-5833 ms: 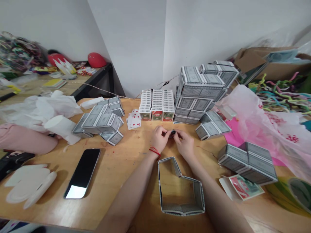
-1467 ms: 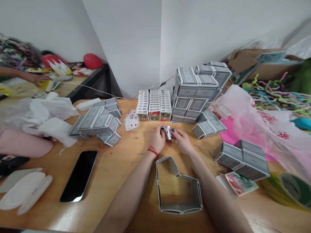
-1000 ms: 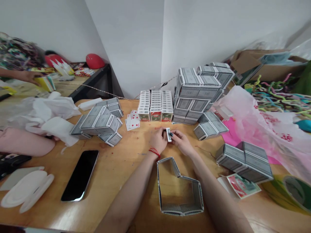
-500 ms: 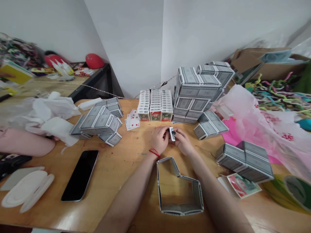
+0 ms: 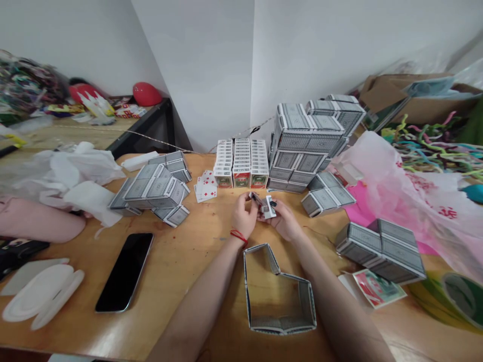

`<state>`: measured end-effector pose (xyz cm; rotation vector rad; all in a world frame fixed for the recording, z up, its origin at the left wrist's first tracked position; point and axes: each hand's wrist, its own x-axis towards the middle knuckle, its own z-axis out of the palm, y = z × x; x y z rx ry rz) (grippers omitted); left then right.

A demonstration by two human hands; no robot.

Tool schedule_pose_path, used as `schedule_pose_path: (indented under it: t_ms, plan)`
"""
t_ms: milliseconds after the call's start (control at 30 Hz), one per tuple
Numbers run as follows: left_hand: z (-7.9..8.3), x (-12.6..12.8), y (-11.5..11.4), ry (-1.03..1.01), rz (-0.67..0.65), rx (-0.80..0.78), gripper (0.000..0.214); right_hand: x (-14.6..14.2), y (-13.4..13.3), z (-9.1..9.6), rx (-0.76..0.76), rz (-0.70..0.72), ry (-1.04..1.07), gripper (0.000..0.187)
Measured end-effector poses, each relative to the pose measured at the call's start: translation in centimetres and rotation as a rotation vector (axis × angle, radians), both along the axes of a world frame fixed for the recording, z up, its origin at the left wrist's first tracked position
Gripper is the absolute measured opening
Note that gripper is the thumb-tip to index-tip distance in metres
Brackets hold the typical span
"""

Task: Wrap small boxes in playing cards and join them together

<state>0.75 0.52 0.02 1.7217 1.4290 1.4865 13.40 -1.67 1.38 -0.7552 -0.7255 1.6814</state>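
My right hand (image 5: 287, 221) grips a small white playing-card box (image 5: 269, 208) with a dark spot at its edge. My left hand (image 5: 244, 217), a red string round its wrist, pinches a thin dark-faced piece that looks like a pack of cards (image 5: 255, 198), tilted and close against the box; my fingers partly hide both. Between my forearms stands an L-shaped open frame of folded playing cards (image 5: 279, 329). Just ahead are three rows of card boxes (image 5: 242, 177), with a few loose red-pip cards (image 5: 206, 188) to their left.
A tall stack of grey card-built blocks (image 5: 298, 146) rises at the back right. More blocks lie left (image 5: 151, 186) and right (image 5: 381, 249). A black phone (image 5: 124, 274) rests at left, an opened card box (image 5: 377, 287) and green-yellow tape roll (image 5: 453, 299) at right.
My hands have drawn slightly apart. The dark-faced piece in my left hand now shows separately from the white box, which has tipped in my right hand. The yellow item at far left is gone.
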Motion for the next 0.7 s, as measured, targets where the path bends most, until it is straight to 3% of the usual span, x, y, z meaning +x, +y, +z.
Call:
schedule_pose_path:
  t_ms: [167,367,700]
  plan:
    - [0.52,-0.29,0.38,-0.105,0.118,-0.058,0.015,0.10,-0.06,0.21,-0.009,0.000,-0.068,0.027]
    - [0.58,-0.43,0.99,-0.157,0.244,-0.155,0.010,0.24,0.01,0.33,0.036,-0.102,-0.062,0.029]
    - [0.60,-0.08,0.25,-0.023,0.008,-0.169,0.013,0.75,0.19,0.39,0.080,-0.233,-0.055,0.027]
